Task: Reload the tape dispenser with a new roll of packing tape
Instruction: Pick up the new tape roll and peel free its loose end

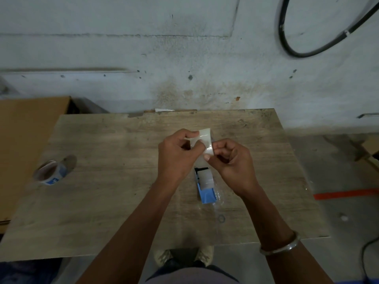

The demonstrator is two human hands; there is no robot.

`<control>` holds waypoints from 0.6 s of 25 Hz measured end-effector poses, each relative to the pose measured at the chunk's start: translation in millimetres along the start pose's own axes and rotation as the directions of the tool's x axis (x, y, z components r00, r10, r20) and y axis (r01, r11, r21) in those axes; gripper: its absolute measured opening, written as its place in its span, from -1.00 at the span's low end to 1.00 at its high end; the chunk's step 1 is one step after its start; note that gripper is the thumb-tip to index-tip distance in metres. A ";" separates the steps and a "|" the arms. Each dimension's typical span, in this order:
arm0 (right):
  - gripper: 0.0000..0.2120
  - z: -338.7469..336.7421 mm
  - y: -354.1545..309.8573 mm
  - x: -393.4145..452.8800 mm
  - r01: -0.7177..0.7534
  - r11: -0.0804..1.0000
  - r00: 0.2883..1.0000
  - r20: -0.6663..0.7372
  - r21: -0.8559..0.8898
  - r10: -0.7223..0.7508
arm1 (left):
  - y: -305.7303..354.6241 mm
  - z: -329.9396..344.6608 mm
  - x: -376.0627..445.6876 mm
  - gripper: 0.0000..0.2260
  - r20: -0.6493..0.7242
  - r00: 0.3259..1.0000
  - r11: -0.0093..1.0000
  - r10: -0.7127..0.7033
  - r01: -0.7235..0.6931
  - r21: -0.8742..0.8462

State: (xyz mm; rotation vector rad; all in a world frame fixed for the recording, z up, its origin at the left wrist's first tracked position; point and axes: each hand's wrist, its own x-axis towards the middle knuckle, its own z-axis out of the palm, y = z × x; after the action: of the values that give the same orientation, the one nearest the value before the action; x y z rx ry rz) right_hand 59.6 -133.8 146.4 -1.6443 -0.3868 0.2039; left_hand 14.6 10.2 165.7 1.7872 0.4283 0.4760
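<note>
A stained grey wall (184, 48) rises behind the worn wooden desk (102, 181). On the desk lie the blue tape dispenser (206, 186) – mid-desk – and a spent roll (51, 172) at left. Left hand (176, 154) and right hand (231, 160) pinch the clear tape end (205, 140).

Blue tape dispenser (206, 191), clear whitish tape (204, 140), brown wood-grain table (102, 181), blue-and-white spent roll (51, 171).
</note>
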 end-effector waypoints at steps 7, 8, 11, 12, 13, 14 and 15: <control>-0.83 1.9 -1.4 -0.9 0.057 0.998 0.998 0.020 -0.010 -0.056 | -3.9 -0.6 -5.6 -0.71 0.066 0.998 0.996 -0.018 0.024 -0.091; -0.83 2.6 -1.7 -1.6 0.053 0.999 0.998 0.021 -0.005 -0.053 | -5.7 -1.0 -5.7 -0.73 0.054 0.998 0.993 -0.031 0.037 -0.111; -0.82 4.8 -2.3 -1.4 0.034 0.999 0.999 0.023 0.009 -0.034 | -6.5 0.6 -7.7 -0.76 0.011 0.999 0.989 -0.048 0.049 -0.137; -0.82 4.9 -2.2 -0.5 0.026 1.000 0.999 0.023 0.017 -0.026 | -6.6 0.1 -7.8 -0.78 0.007 0.999 0.992 -0.040 0.041 -0.120; -0.81 4.7 -1.2 0.4 0.017 1.000 1.000 0.020 0.024 -0.018 | -6.9 -1.4 -7.3 -0.78 0.018 0.999 0.996 -0.027 0.028 -0.081; -0.80 4.3 -0.2 0.9 0.008 1.000 1.000 0.011 0.027 -0.008 | -7.9 -4.2 -5.8 -0.77 0.036 0.999 1.000 0.006 -0.006 0.002; -0.80 4.3 0.2 1.3 -0.003 1.000 1.000 -0.002 0.027 0.003 | -9.7 -7.5 -3.9 -0.74 0.051 0.996 0.988 0.071 -0.077 0.134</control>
State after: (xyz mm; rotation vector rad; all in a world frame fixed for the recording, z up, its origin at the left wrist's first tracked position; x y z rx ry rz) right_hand 59.4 -129.3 145.8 -1.6187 -0.3790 0.2089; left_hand 7.0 16.8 157.8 1.9477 0.3704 0.4653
